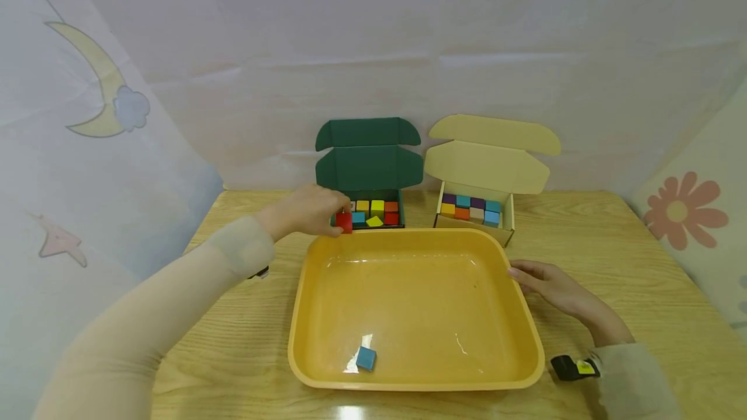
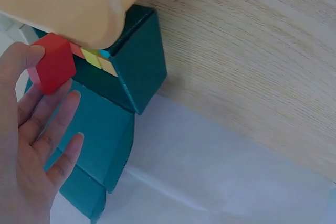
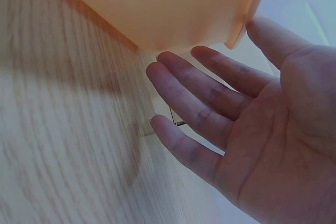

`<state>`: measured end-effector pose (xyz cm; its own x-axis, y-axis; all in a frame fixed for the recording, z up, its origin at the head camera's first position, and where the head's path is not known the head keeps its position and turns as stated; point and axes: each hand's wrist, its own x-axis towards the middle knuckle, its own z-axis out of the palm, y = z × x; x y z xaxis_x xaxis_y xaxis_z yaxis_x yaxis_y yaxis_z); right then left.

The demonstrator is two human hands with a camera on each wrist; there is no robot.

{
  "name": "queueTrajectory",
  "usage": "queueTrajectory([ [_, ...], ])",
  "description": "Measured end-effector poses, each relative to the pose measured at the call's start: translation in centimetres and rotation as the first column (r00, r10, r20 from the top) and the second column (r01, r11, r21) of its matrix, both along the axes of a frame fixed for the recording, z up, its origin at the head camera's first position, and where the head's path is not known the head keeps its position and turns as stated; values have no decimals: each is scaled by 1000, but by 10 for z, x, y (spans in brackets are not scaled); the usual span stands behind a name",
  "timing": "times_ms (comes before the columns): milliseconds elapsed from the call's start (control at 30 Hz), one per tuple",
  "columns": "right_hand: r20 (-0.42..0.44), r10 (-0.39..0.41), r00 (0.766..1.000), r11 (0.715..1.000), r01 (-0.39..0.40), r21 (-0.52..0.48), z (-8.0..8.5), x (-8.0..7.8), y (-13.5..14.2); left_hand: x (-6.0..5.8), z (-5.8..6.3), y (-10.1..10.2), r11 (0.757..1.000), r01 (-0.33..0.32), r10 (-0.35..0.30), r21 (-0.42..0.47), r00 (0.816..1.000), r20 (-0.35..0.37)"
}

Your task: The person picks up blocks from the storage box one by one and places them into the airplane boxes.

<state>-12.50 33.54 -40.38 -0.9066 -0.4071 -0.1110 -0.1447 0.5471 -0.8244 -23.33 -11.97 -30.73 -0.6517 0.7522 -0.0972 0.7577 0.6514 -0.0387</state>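
My left hand (image 1: 312,209) pinches a red cube (image 1: 344,222) between thumb and fingers, over the front left of the green box (image 1: 369,170). In the left wrist view the red cube (image 2: 53,64) is held up beside the box's opening. Several coloured blocks, among them a yellow block (image 1: 377,207), lie inside that box. My right hand (image 1: 551,287) is at the right side of the yellow tray (image 1: 300,316), thumb at its rim. The right wrist view shows the right hand's (image 3: 247,114) fingers spread and nearly straight. One blue cube (image 1: 366,358) lies in the tray near its front.
A cream box (image 1: 487,167) with its lid up stands right of the green one, holding several coloured blocks such as an orange block (image 1: 462,212). Both boxes stand behind the tray on the wooden table (image 1: 583,232). A patterned cloth (image 1: 373,37) hangs behind.
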Motion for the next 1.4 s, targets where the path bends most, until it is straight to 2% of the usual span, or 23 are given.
queueTrajectory([
  [333, 26, -5, 1000, 1000, 5, -4, 0, 0, 0, -17, -14, 0, 999, -35, 35, -6, 998, -48],
  [567, 23, -10, 1000, 1000, 10, -2, 0, 0, 0, -24, -19, 4, 992, -72, 71, -102, 997, -12],
  [733, 29, -13, 999, 1000, 13, -6, 0, 0, 0, -25, -21, 11, 982, -34, 31, -186, 999, -15],
  [867, 28, 2, 1000, 1000, -1, -17, 0, -1, 0, -25, -23, 17, 974, -32, 23, -224, 999, -40],
  [1200, 35, -4, 999, 1000, 4, -2, -1, -1, -1, -26, -24, 22, 947, -73, 65, -311, 997, -36],
  [1400, 33, -2, 999, 1000, 3, -5, 0, -1, -1, -24, -24, 23, 940, -83, 83, -330, 996, -17],
])
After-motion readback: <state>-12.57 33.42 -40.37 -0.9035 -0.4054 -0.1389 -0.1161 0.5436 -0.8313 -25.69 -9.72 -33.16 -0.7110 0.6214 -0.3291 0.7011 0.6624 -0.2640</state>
